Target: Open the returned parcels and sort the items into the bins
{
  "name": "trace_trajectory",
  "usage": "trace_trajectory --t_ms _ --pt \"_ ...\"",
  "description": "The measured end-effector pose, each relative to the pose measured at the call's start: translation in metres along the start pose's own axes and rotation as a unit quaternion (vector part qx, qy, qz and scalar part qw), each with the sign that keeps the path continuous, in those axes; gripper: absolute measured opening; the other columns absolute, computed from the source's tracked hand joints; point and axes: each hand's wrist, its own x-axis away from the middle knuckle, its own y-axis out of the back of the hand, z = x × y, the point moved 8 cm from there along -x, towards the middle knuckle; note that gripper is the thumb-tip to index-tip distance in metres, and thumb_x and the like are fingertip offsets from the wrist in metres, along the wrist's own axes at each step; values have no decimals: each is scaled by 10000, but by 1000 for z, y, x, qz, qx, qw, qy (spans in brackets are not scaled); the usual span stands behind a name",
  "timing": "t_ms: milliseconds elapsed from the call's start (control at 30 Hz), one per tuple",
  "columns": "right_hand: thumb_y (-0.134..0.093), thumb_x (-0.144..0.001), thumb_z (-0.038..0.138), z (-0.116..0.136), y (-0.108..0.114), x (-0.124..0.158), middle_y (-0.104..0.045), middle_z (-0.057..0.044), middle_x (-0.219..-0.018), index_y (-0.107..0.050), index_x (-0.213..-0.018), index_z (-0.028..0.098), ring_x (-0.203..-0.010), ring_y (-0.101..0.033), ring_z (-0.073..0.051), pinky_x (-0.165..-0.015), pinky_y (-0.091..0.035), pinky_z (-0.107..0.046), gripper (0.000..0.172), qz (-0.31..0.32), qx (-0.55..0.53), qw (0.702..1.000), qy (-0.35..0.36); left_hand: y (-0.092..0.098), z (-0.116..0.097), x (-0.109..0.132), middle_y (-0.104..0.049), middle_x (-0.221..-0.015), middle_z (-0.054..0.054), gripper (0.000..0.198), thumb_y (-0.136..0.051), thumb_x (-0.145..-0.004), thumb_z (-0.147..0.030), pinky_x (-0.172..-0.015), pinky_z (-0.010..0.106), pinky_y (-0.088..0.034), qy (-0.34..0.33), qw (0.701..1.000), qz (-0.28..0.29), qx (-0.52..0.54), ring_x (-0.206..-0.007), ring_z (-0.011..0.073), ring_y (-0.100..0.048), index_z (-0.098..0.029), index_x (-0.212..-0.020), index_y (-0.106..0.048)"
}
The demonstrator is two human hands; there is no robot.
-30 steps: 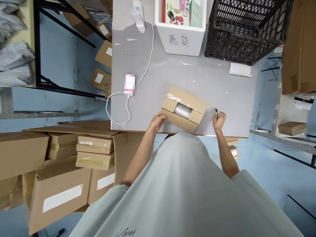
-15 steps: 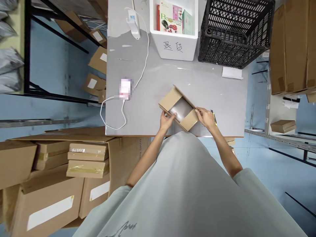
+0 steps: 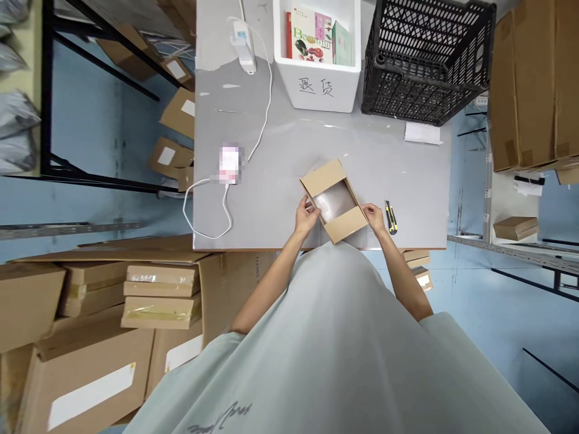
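Observation:
A small brown cardboard box (image 3: 346,225) is held at the near edge of the table, turned at a slant. Two of its short flaps lie folded inward, and a shiny greyish surface shows in the gap between them; I cannot tell what that surface is. My left hand (image 3: 306,217) grips the box's left side, fingers partly hidden by the cardboard. On the opposite side, my right hand (image 3: 373,218) pinches the edge near the right corner. A yellow and black utility knife (image 3: 391,218) lies on the table just right of my right hand.
On the grey table (image 3: 253,199) stand a white foam bin (image 3: 316,87) holding books and a black plastic crate (image 3: 402,90). A blurred phone (image 3: 230,164) with a white cable lies left, near a power strip (image 3: 244,51). Cardboard boxes (image 3: 158,310) fill a large carton at lower left.
The box has turned and shifted slightly right, and its raised long flap no longer stands up over the opening. My right hand has changed its hold, and the utility knife beside it shows fully.

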Motion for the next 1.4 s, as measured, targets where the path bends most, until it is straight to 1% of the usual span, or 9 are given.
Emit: trace_trajectory --t_ms 167,300,433,533,800,967,1100,1300,1400 --pt "-604 -1100 557 40 17 16 -808 -220 -1359 -839 -1183 171 -1288 -726 -342 -1216 -552 -550 459 -19 187 974 124 13 -25 -4 -450 -1779 273 1106 -921 -794 -287 -1263 579 -526 -88 989 -33 -110 -1480 408 -657 -227 -1773 -411" --pt "-646 -1129 447 85 -11 44 -658 -180 -1666 -824 -1350 200 -1617 -521 -361 -1388 -392 -569 377 70 317 904 278 -3 -88 -13 -426 -1828 231 868 -964 -767 -304 -1407 649 -298 -278 933 9 -229 -1751 464 -305 -231 -1571 -644" --pt "-650 -1144 394 107 -38 61 -831 -172 -1290 -859 -1138 193 -1423 -672 -364 -1453 -247 -611 290 164 400 846 312 -16 -125 -31 -726 -1504 216 446 -884 -865 -338 -1353 608 -382 -308 905 85 -281 -1503 459 -604 -228 -1289 -802" --pt "-559 -1194 431 114 -17 75 -834 -139 -1052 -845 -990 214 -1148 -761 -325 -1416 -296 -594 413 136 393 858 303 9 -137 -49 -802 -1108 163 255 -804 -971 -461 -1216 539 -514 -264 929 34 -258 -1246 413 -731 -215 -1039 -806" --pt "-679 -1121 385 53 31 100 -799 -219 -1271 -804 -1062 178 -1209 -754 -385 -1172 -504 -543 249 65 414 891 173 85 -80 -64 -770 -1021 81 379 -887 -916 -469 -767 345 -668 -9 995 -97 19 -904 218 -749 -187 -1098 -710" --pt "-727 -1092 418 28 6 82 -744 -252 -1413 -733 -1290 140 -1140 -793 -368 -1052 -566 -449 342 39 384 920 69 101 -41 -24 -760 -1304 170 375 -818 -939 -388 -1097 488 -650 7 986 -160 -56 -1293 302 -731 -187 -1243 -729" --pt "-542 -1109 228 30 -6 65 -770 -237 -1311 -719 -1241 129 -1018 -783 -338 -941 -575 -411 242 41 364 929 58 88 -49 8 -663 -1548 222 311 -740 -977 -335 -1390 526 -393 -152 964 -94 -198 -1577 357 -556 -184 -1242 -796" --pt "-498 -1085 221 44 10 34 -749 -253 -1322 -700 -1267 120 -1023 -746 -358 -957 -568 -433 290 6 343 931 126 42 -68 25 -594 -1643 240 1005 -948 -838 -378 -1280 564 -506 -192 932 -36 -306 -1552 490 -564 -201 -1729 -517" --pt "-478 -1094 241 42 15 27 -741 -259 -1358 -694 -1313 111 -1020 -735 -345 -969 -579 -441 334 14 350 927 137 24 -80 20 -578 -1682 251 876 -805 -1002 -442 -1203 537 -544 -166 898 -37 -406 -1462 492 -650 -192 -1773 -474"
